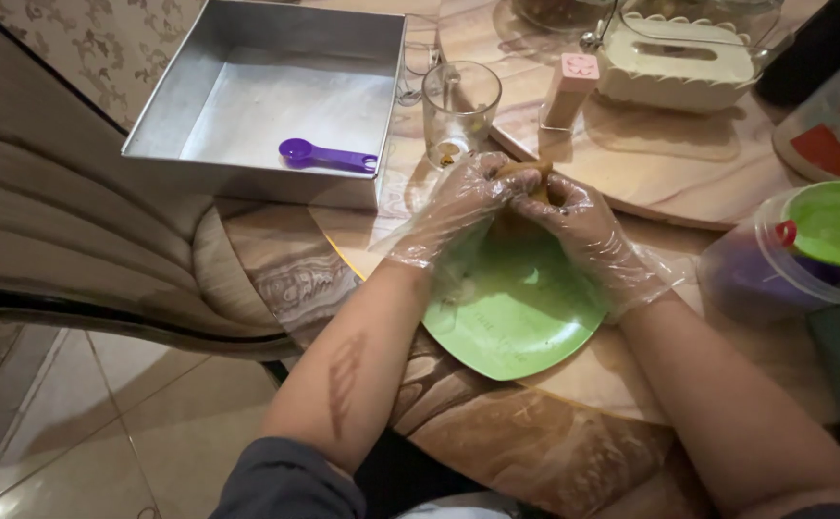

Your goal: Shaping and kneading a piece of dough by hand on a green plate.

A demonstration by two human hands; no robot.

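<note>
Both my hands wear clear plastic gloves and meet over a light green plate point(521, 312) on the marble-patterned table. My left hand point(454, 207) and my right hand point(583, 226) press together around a small brown lump of dough point(526, 178), held above the plate's far edge. Most of the lump is hidden by my fingers.
A square metal baking pan point(189, 96) with a purple measuring spoon point(324, 154) inside stands at the back left. A clear glass point(458, 101) is behind my hands. A cream tissue box point(679, 62), a small pink block point(572, 86) and a clear tub with green lid point(804, 250) are to the right.
</note>
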